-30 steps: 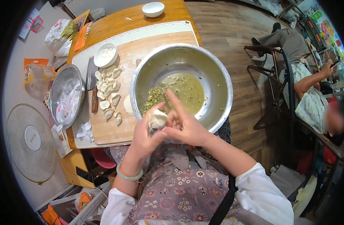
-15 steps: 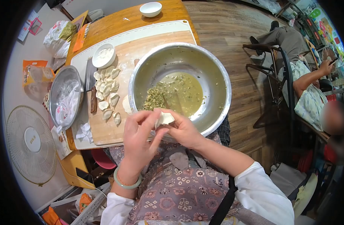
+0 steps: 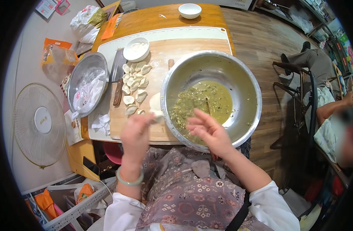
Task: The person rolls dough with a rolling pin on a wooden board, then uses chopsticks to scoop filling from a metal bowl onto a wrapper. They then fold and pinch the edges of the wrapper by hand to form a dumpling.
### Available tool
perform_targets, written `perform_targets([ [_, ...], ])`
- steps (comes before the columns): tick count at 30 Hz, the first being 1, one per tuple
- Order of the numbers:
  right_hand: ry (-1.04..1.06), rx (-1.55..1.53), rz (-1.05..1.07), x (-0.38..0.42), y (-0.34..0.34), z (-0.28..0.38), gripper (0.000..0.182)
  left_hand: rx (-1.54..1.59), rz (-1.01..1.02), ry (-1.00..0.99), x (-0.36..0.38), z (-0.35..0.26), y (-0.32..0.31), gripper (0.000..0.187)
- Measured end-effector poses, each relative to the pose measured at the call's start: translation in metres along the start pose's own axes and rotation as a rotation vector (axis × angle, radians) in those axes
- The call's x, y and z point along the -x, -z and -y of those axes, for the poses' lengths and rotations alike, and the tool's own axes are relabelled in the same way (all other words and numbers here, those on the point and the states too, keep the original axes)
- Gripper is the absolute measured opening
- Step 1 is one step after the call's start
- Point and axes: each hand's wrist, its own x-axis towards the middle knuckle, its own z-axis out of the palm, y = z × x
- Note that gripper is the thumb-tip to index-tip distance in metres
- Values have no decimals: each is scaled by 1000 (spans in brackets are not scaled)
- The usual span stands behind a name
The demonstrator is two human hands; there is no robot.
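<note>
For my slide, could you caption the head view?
Left hand sets a dumpling on the board; right hand hovers over the bowl.

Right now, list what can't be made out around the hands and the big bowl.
- Head view: the left hand is motion-blurred; whether it holds the dumpling at its fingertips or has let go is unclear.
- The chopsticks in the filling are half sunk in liquid.
- The big bowl covers part of the board behind it.
- The cleaver is partly hidden by the smaller metal bowl.
</note>
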Motion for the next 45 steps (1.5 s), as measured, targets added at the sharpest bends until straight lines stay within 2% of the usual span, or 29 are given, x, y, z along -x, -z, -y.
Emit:
perform_targets([
  [1, -5, -2, 3, 0, 4, 1, 52, -39, -17, 86, -1, 14, 4, 17],
  [2, 24, -1, -51, -1, 8, 3, 51, -42, -17, 89, 2, 33, 3, 17],
  [4, 73, 12, -130, -3, 13, 5, 47, -52, 12, 263, 15, 68, -8, 12],
  [5, 67, 11, -128, -3, 15, 6, 47, -54, 13, 268, 23, 76, -16, 12],
  [9, 88, 80, -170, -1, 18, 7, 43, -17, 98, 371, 56, 89, -46, 14],
  [13, 55, 130, -160, -2, 15, 7, 39, -47, 141, 314, 72, 95, -66, 26],
  [15, 58, 161, -149, -2, 13, 7, 38, -59, 198, 499, 69, 90, -64, 26],
  [16, 50, 156, -150, -2, 12, 7, 36, -61, 195, 502, 70, 93, -67, 26],
  [19, 52, 168, -144, -3, 8, 6, 34, -2, 119, 511, 78, 104, -70, 25],
  [22, 62, 223, -146, -3, 9, 7, 32, 14, 29, 440, 80, 110, -62, 18],
  [24, 61, 255, -148, -3, 12, 9, 31, 41, -128, 524, 76, 121, -38, 12],
  [26, 64, 226, -167, -3, 13, 10, 31, -112, -82, 648, 57, 126, -9, 11],
  [30, 116, 217, -168, -6, 13, 11, 31, -190, -175, 675, 50, 182, -7, 11],
  [32, 121, 223, -181, -5, 12, 12, 28, -251, -183, 493, 58, 218, -24, 12],
  [33, 122, 225, -178, -3, 15, 12, 28, -250, -186, 494, 56, 216, -24, 12],
  [35, 163, 609, -152, 0, 27, 13, 25, -127, -47, 749, 50, 210, -25, 18],
  [36, 163, 609, -154, 3, 32, 16, 25, -125, -47, 748, 52, 216, -27, 18],
  [38, 180, 973, -99, 9, 43, 22, 22, -19, -147, 675, 62, 229, -32, 25],
  [39, 179, 974, -96, 12, 51, 21, 22, -19, -148, 678, 62, 227, -30, 25],
  [41, 142, 1274, 46, 16, 62, 14, 27, -224, -71, 675, 62, 221, -27, 28],
  [45, 157, 1339, 161, 19, 62, 7, 36, -43, -88, 809, 63, 220, -33, 29],
])
